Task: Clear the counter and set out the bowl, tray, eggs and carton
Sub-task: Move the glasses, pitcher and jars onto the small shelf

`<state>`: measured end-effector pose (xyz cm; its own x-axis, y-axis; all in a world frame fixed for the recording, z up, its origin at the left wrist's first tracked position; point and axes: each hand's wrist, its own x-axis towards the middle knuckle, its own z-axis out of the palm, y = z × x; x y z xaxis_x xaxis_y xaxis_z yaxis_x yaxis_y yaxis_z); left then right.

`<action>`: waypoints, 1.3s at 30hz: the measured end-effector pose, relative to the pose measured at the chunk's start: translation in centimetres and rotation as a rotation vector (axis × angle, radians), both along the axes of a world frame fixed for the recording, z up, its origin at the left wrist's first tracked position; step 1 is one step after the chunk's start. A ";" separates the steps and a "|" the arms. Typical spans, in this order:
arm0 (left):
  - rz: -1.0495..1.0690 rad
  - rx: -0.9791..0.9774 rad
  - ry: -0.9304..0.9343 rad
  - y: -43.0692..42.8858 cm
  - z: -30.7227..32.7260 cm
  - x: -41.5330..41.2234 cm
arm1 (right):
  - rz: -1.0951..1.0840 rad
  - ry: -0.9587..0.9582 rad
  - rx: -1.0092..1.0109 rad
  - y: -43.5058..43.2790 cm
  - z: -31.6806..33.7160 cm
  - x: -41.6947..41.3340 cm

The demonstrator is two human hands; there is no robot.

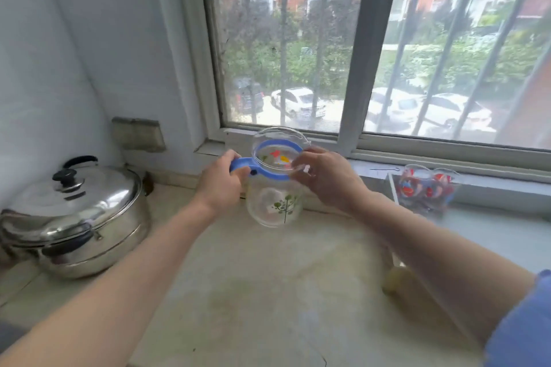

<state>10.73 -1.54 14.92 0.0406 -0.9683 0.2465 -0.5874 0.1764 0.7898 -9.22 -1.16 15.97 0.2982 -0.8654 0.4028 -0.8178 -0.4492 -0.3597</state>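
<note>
Empty glass jug (275, 188): light, rigid, slick, breakable; left hand (220, 185) grips blue handle (241, 164), right hand (325, 179) steadies rim — carry by handle.

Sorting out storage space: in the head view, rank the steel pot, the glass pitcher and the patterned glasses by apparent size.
1. Steel pot, clearly largest.
2. Glass pitcher, held by the left hand and right hand.
3. Patterned glasses, each smallest.
</note>
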 end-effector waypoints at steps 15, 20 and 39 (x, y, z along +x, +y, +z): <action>-0.551 0.021 0.174 2.2 5.4 -22.2 | -0.376 -0.274 -0.005 9.9 5.4 -21.8; -0.577 0.067 0.095 1.7 3.5 -27.2 | -0.440 -0.263 0.057 10.4 3.1 -26.4; -0.439 0.193 0.063 -3.9 -3.3 -29.8 | -0.374 -0.394 0.222 3.1 -3.9 -28.8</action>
<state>-19.10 -5.40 11.65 -0.3727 -0.9252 0.0710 -0.4400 0.2436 0.8643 -38.06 1.90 12.12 -0.1792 -0.9593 0.2181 -0.6920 -0.0347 -0.7210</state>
